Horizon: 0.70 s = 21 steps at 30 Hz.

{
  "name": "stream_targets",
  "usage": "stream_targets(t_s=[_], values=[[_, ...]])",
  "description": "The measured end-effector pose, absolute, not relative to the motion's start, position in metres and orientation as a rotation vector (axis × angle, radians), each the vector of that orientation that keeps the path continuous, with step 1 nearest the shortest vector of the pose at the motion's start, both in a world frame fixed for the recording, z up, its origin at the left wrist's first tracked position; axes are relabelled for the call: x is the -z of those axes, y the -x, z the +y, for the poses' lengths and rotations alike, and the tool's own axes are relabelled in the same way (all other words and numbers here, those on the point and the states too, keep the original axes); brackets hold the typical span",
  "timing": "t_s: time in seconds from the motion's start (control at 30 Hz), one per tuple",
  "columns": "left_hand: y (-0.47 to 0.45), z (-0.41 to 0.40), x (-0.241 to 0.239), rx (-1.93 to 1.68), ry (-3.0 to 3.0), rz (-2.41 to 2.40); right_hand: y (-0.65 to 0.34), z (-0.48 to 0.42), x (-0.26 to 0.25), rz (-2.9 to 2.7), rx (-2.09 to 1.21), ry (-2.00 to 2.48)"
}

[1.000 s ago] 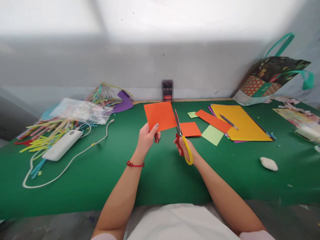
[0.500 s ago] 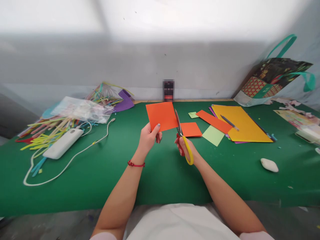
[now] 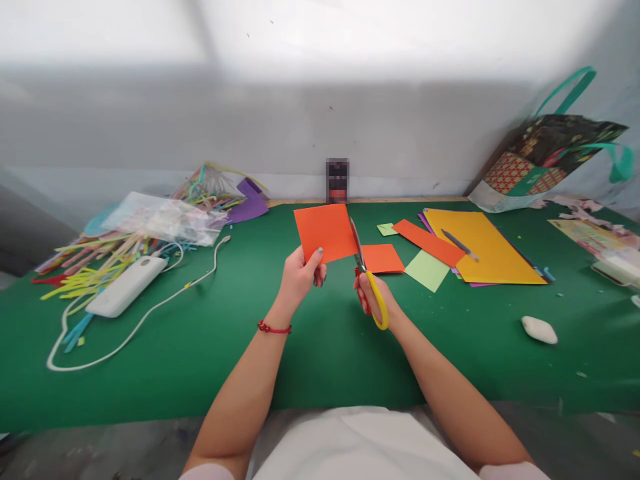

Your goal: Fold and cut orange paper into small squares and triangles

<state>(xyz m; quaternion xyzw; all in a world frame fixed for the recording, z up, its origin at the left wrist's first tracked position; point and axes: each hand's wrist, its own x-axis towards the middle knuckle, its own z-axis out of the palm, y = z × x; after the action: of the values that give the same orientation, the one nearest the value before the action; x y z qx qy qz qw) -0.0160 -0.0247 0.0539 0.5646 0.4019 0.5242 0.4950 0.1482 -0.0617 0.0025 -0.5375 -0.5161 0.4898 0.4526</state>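
My left hand (image 3: 299,277) pinches the lower edge of an orange square of paper (image 3: 324,231) and holds it upright above the green table (image 3: 320,347). My right hand (image 3: 373,299) grips scissors with yellow and red handles (image 3: 369,283). The blades point up and away along the right edge of the orange paper, touching it. A red string bracelet sits on my left wrist.
Behind the scissors lie a smaller orange piece (image 3: 382,258), an orange strip (image 3: 428,242), a light green piece (image 3: 426,270) and a yellow sheet stack (image 3: 483,248) with a pencil (image 3: 459,245). A white eraser (image 3: 539,329) is right. A power bank (image 3: 125,287), cable, paper strips and a gift bag (image 3: 545,157) surround.
Both hands and the paper have drifted slightly right and down; the scissors stay at the paper's right edge. Nothing else has moved.
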Motion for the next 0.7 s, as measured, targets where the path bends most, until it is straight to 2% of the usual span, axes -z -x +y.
stream_targets(t_s=[0.7], values=[[0.0166, -0.025, -0.054, -1.304, -1.348, 0.953, -0.1483, -0.0612, -0.0051, -1.328, -1.094, 1.419]])
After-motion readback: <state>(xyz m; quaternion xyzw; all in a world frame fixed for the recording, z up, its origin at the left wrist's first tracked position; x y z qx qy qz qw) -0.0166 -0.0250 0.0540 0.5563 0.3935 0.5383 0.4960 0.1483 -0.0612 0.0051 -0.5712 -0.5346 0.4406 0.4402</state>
